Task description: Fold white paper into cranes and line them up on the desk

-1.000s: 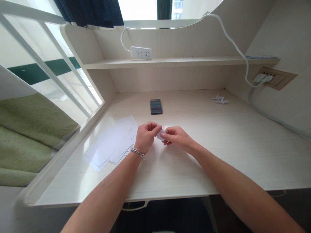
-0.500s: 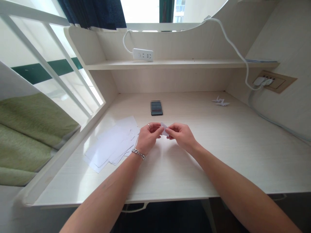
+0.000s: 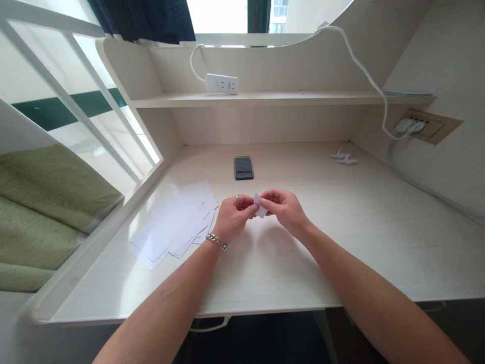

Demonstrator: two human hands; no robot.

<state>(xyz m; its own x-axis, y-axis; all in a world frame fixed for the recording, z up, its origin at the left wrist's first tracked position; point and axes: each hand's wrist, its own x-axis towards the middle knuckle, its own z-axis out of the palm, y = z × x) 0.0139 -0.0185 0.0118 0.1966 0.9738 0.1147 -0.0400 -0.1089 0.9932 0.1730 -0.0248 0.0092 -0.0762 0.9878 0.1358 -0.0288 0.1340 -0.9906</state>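
A small folded piece of white paper [image 3: 260, 209] is pinched between my two hands, just above the desk. My left hand [image 3: 235, 216], with a ring and a chain bracelet, grips its left side between thumb and fingers. From the other side, my right hand [image 3: 285, 208] is closed on its upper right part. The fingers cover much of the paper, so its full shape is hidden. Beside my left forearm lies a loose pile of white paper sheets [image 3: 174, 217]. Two small folded paper cranes [image 3: 345, 157] rest at the back right of the desk.
A phone [image 3: 243, 168] lies on the desk [image 3: 379, 237] beyond my hands. A white power strip [image 3: 222, 84] sits on the shelf [image 3: 273, 98]. Its white cable [image 3: 354, 58] hangs down to a wall socket [image 3: 428, 126] at right. White rails and a green cloth border the left.
The folded paper has turned more upright between my fingers and shows a larger face. My left hand has shifted slightly to the right; both hands keep hold of the paper.
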